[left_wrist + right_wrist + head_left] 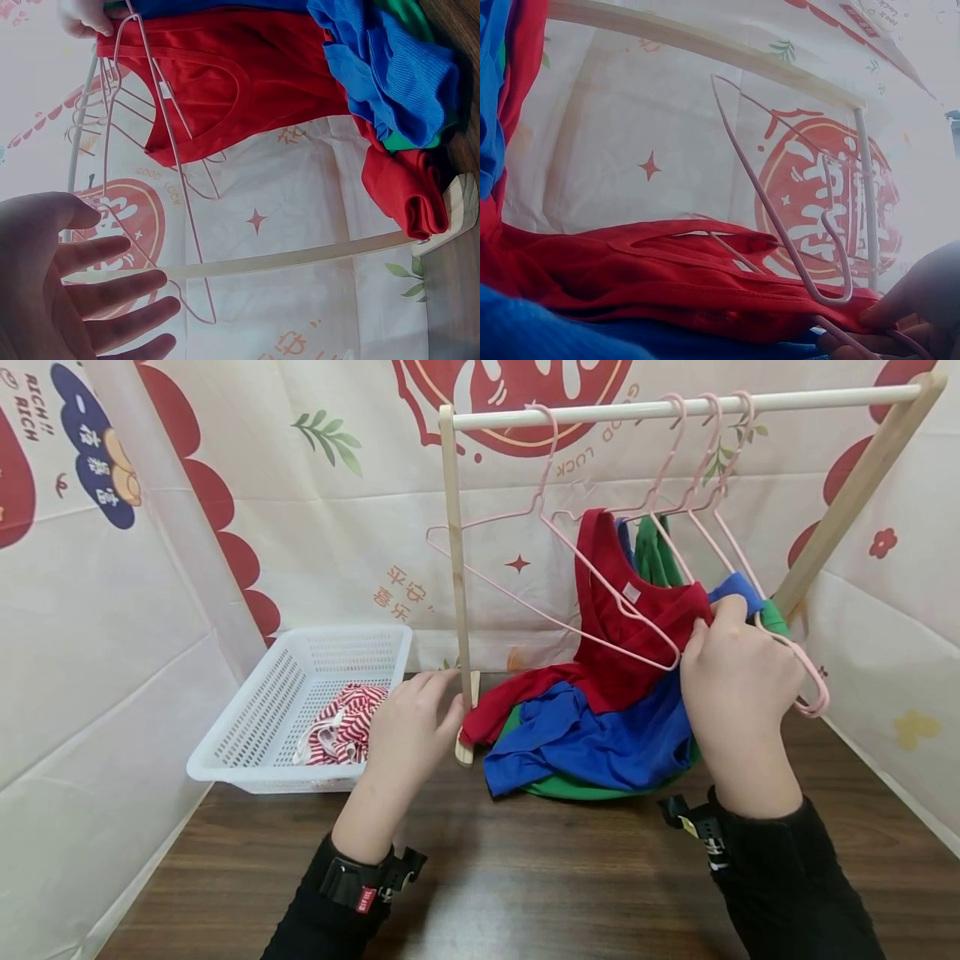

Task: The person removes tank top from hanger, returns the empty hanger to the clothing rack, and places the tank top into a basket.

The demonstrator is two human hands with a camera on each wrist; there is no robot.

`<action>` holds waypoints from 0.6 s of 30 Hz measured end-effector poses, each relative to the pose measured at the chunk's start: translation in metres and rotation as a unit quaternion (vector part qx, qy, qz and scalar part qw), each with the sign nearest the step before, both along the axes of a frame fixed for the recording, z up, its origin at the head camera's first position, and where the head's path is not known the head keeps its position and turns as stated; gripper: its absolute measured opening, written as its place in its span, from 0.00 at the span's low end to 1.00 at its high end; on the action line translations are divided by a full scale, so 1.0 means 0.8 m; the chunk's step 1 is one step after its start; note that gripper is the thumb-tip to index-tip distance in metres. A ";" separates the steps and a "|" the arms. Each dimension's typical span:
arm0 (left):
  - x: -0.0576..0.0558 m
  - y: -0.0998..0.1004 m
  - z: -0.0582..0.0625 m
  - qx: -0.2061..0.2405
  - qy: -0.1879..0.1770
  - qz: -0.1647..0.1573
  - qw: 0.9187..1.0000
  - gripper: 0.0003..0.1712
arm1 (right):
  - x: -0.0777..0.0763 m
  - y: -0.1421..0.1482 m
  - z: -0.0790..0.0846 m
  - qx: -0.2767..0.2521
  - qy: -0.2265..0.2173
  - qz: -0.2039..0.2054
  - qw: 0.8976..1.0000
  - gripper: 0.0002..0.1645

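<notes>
My right hand (738,672) pinches one shoulder of a red sleeveless top (600,687), beside the end of a pink hanger (555,435) on the rack. The top's other shoulder is up near the hangers behind, and its lower part trails onto the table. Blue garments (600,747) and green cloth (585,790) bunch underneath. In the left wrist view, the right hand (85,16) is at the strap's end. My left hand (408,722), fingers spread and holding nothing, hovers between the rack's left post and the basket; its palm (37,285) shows in the left wrist view.
A white rod (615,412) on wooden posts (455,568) carries several pink hangers. At left on the brown table (480,893) stands a white perforated basket (285,774) holding a red-and-white striped garment (348,722). Printed cloth (330,552) hangs behind and at both sides.
</notes>
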State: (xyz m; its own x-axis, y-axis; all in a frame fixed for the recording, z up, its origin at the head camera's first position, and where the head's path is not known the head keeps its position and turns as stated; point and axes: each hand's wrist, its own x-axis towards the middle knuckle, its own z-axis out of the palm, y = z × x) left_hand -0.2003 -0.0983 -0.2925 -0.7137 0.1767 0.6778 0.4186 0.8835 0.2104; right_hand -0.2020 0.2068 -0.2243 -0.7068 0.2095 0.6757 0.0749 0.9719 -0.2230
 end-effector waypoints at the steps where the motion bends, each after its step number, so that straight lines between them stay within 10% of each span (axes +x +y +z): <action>1: 0.000 0.000 0.000 0.000 0.001 -0.001 1.000 0.18 | 0.000 0.000 0.000 0.000 0.001 0.001 1.000 0.21; 18: -0.003 0.000 0.001 0.002 0.017 -0.007 1.000 0.17 | -0.005 -0.001 0.004 -0.010 0.029 0.021 0.999 0.23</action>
State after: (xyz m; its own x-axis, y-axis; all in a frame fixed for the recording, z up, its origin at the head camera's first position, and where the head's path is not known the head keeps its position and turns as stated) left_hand -0.2026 -0.0983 -0.2916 -0.6880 0.1833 0.7022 0.4373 0.8769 0.1996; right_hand -0.2057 0.2057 -0.2210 -0.6755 0.1939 0.7114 0.0201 0.9693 -0.2452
